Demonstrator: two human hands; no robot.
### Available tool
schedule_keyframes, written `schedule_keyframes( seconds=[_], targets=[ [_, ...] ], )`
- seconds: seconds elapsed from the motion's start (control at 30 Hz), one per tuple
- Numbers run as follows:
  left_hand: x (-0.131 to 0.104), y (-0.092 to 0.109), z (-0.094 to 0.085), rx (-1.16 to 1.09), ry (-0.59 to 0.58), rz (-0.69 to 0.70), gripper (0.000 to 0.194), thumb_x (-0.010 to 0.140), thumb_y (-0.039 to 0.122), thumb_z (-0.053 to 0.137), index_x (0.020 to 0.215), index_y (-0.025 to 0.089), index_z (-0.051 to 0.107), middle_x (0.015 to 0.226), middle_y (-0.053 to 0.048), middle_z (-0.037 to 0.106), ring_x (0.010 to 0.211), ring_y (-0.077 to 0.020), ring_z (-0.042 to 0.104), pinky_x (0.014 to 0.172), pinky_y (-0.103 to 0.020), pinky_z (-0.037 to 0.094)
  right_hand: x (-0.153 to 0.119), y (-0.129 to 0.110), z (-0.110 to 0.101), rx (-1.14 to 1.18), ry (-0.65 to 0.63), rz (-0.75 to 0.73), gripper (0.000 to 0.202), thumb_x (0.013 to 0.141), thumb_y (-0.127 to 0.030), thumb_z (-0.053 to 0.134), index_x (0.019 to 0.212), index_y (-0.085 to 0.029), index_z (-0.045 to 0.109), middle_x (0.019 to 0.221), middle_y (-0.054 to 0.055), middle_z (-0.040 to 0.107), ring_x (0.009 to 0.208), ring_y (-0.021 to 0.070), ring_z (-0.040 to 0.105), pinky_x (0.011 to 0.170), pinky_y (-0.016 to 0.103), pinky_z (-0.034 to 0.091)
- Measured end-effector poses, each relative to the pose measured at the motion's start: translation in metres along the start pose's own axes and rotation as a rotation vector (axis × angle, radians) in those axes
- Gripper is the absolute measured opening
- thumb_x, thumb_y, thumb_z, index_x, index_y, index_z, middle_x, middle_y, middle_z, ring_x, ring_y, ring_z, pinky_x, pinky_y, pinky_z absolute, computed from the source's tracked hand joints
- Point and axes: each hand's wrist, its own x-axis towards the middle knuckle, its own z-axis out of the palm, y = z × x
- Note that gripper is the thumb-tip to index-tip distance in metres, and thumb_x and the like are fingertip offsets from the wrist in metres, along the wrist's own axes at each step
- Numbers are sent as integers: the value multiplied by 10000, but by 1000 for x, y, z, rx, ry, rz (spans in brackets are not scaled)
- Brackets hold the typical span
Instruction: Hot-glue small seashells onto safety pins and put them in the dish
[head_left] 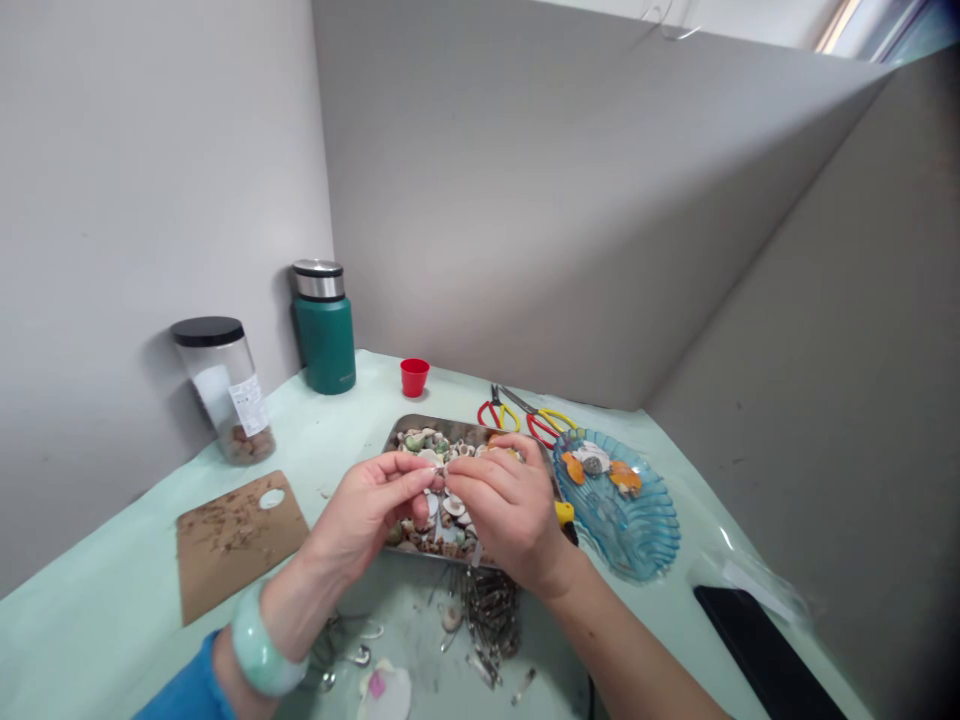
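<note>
Over a metal tray (396, 432) of mixed seashells, my two hands meet at the fingertips. My left hand (379, 500), with a pale green bangle (259, 640) on its wrist, pinches a tiny item too small to name. The fingers of my right hand (510, 505) are bent and pressed together at the same spot, and they partly hide what is between them. Below the tray lies a pile of metal safety pins (491, 615), with a white shell (386, 690) bearing a pink mark nearer the front edge.
A blue glass dish (630, 525) with shells sits right, beside two pairs of scissors (544, 420). Behind are a red cup (414, 378) and green flask (326, 335). Left are a jar (229, 390) and brown board (232, 540); a black phone-like object (765, 650) lies front right.
</note>
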Motion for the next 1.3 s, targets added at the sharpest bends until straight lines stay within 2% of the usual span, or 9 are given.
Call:
schedule_keyframes(
  seconds=[0.1, 0.37, 0.57, 1.03, 1.3],
  targets=[
    [0, -1, 0, -39, -5, -17, 116, 682, 219, 715, 744, 145, 651, 639, 8, 650, 458, -48, 520, 472, -167, 431, 0, 0, 0, 13, 8, 5, 188, 822, -78, 528, 909, -231, 595, 960, -16, 695, 778, 115, 584, 906, 351, 328],
    [0, -1, 0, -86, 40, -73, 150, 624, 205, 761, 722, 130, 676, 564, 24, 612, 431, -41, 497, 447, -160, 427, 0, 1, -1, 23, 6, 1, 183, 815, -78, 541, 899, -228, 603, 963, -20, 699, 793, 130, 585, 896, 358, 328],
    [0, 0, 0, -98, 45, -70, 169, 611, 200, 771, 721, 119, 672, 601, 15, 628, 434, -38, 498, 443, -161, 430, 2, 1, 0, 21, 27, -25, 174, 815, -78, 544, 892, -222, 601, 948, -13, 702, 781, 129, 582, 884, 363, 330],
    [1, -2, 0, -95, 43, -61, 171, 637, 211, 755, 742, 115, 659, 617, 11, 613, 439, -39, 492, 443, -165, 425, 2, 2, 0, 58, -35, 70, 117, 831, -106, 546, 878, -211, 569, 951, -3, 678, 821, 148, 549, 845, 370, 338],
    [2, -5, -1, -52, 43, -43, 164, 654, 206, 740, 758, 119, 648, 579, 18, 602, 445, -47, 498, 457, -167, 424, 4, 2, 0, 36, -77, 78, 150, 841, -115, 536, 948, -211, 577, 939, -1, 678, 819, 153, 539, 830, 370, 335]
  ],
)
